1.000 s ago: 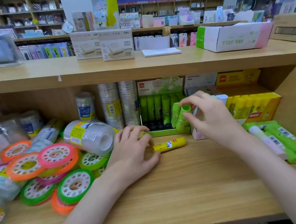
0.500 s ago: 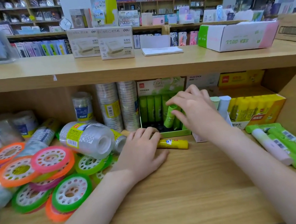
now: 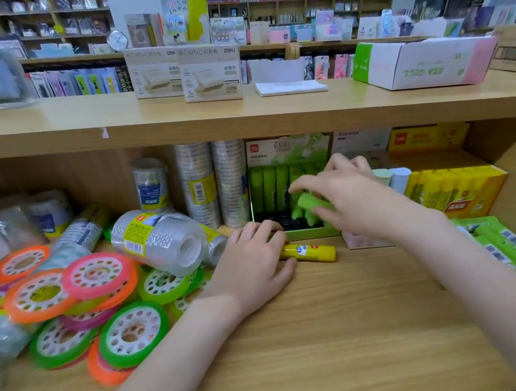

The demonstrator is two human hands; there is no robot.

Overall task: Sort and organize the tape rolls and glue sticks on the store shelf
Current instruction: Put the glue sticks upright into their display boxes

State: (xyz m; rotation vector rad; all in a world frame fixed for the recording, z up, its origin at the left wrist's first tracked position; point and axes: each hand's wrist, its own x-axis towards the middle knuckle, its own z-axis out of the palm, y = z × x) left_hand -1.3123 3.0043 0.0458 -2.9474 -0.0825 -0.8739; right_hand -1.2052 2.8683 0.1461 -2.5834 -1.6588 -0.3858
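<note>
A: The right hand is at the green display box, fingers curled round a green glue stick that it holds tilted over the row of sticks standing inside. It is blurred, so I cannot tell how far in the stick sits.

B: And the left hand?

A: Resting flat on the shelf, fingers relaxed and straight, their tips touching one end of a yellow glue stick that lies just in front of the box. It holds nothing.

B: What could go wrong?

A: The stick goes in at a slant, I think. If it meets the caps of its neighbours it could knock them askew or tip over. The yellow stick could also roll off under the left fingertips. And the clear tape pack lies on its side atop the loose coloured tape rolls, close to that wrist; a nudge might send it rolling.

B: Anything changed over the last second?

A: The right hand has carried the green stick from the box's front edge deeper over the row. The left hand has slid forward to the yellow stick, which has shifted only slightly. More loose green sticks wait at the far right, unmoved.
</note>
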